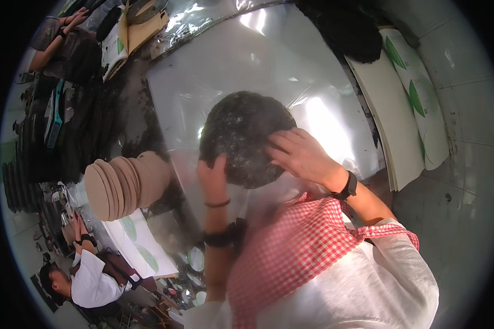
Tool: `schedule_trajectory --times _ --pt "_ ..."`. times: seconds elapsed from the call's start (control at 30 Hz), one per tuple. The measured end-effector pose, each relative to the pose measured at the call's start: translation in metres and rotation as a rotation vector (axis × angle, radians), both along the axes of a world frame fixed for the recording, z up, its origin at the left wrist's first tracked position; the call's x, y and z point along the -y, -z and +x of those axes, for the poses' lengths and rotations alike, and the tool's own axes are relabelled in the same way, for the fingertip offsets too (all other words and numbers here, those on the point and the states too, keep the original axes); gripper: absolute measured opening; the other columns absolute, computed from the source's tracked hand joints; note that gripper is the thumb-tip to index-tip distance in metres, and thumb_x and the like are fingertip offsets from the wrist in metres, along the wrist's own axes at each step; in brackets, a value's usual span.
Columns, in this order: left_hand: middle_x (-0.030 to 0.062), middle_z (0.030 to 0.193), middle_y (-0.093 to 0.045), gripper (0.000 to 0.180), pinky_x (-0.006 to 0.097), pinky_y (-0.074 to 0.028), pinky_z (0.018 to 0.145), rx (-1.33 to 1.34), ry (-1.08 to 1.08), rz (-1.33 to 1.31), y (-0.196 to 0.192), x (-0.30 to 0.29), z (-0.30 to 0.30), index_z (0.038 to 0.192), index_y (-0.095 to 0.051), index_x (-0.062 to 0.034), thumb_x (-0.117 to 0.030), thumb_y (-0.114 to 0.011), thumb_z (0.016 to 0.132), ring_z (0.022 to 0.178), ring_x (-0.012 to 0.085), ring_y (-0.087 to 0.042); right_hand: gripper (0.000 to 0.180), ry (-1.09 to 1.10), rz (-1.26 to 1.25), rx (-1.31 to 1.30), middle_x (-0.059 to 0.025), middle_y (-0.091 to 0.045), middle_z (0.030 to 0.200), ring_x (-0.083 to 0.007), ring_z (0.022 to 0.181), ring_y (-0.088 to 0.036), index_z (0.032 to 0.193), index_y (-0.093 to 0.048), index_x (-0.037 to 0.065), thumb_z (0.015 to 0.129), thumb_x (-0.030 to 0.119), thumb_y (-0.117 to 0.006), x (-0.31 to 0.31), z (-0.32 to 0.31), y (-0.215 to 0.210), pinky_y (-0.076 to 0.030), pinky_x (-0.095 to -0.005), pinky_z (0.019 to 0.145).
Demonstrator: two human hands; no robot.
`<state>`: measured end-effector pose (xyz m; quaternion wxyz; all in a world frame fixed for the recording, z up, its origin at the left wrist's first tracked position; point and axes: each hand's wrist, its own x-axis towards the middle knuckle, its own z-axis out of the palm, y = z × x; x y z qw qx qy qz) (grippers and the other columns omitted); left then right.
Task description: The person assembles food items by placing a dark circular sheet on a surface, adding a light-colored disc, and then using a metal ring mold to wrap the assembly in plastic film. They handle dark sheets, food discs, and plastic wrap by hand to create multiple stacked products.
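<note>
Black, rough, round mass (241,131), without evident long axis, lies between right fingers (284,143), spread on it, and left fingers (220,165), closure unclear.

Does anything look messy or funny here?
Yes. The stack of brown discs, left of the shiny sheet, looks crooked because its edges don't line up. Black smears on the grey table beside the sheet also look messy.

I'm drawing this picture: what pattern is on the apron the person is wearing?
The apron has red and white checks, best seen in the head view.
</note>
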<state>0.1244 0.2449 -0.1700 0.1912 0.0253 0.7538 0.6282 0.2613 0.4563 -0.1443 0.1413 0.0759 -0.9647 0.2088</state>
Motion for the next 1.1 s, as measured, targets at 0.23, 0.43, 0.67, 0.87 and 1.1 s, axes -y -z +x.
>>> schedule_trajectory --times 0.23,0.43,0.67,0.87,1.1 --pt "0.0125 0.16 -0.027 0.058 0.064 -0.018 0.113 -1.089 0.733 -0.668 -0.032 -0.045 -0.007 0.145 -0.052 -0.0247 -0.042 -0.064 0.091 0.144 0.0391 -0.027 0.026 -0.069 -0.016 0.009 -0.0124 -0.062 0.113 -0.0267 0.107 -0.059 0.109 -0.066 0.005 0.085 0.016 -0.066 0.001 -0.015 0.003 -0.047 -0.0402 0.092" --pt "0.0081 0.167 -0.01 0.061 0.078 0.0 0.107 -0.827 1.0 -0.74 -0.003 -0.068 -0.012 0.147 -0.047 -0.038 -0.059 -0.056 0.091 0.152 0.0399 -0.003 0.026 0.536 -0.784 -0.172 -0.0104 -0.068 0.113 -0.0182 0.094 -0.066 0.123 -0.057 0.0 0.098 0.007 -0.055 -0.081 0.02 0.006 -0.051 -0.03 0.08" --pt "0.0082 0.167 -0.007 0.066 0.08 0.002 0.105 -0.782 1.05 -0.86 0.023 -0.075 -0.011 0.148 -0.046 -0.0365 -0.057 -0.062 0.087 0.152 0.0415 -0.003 0.019 1.171 -0.941 -0.054 -0.0039 -0.06 0.072 -0.0103 0.057 -0.051 0.095 -0.067 0.005 0.093 0.008 -0.048 -0.263 0.148 0.044 -0.04 -0.0271 0.05" --pt "0.0103 0.166 -0.009 0.067 0.08 -0.001 0.104 -0.798 1.077 -0.857 0.023 -0.083 -0.005 0.147 -0.048 -0.0324 -0.055 -0.063 0.086 0.151 0.0433 -0.006 0.022 1.263 -0.219 0.028 -0.0111 -0.061 0.086 -0.0218 0.062 -0.058 0.094 -0.072 0.005 0.095 0.022 -0.058 -0.264 0.177 0.044 -0.048 -0.0339 0.058" --pt "0.0104 0.165 -0.013 0.066 0.081 -0.004 0.103 -0.92 1.032 -0.887 0.045 -0.079 -0.006 0.145 -0.05 -0.032 -0.055 -0.063 0.085 0.15 0.0434 -0.01 0.042 0.488 -0.032 0.472 -0.0165 -0.061 0.117 -0.0328 0.1 -0.062 0.122 -0.058 0.002 0.092 0.03 -0.068 -0.047 0.087 0.054 -0.05 -0.0423 0.086"
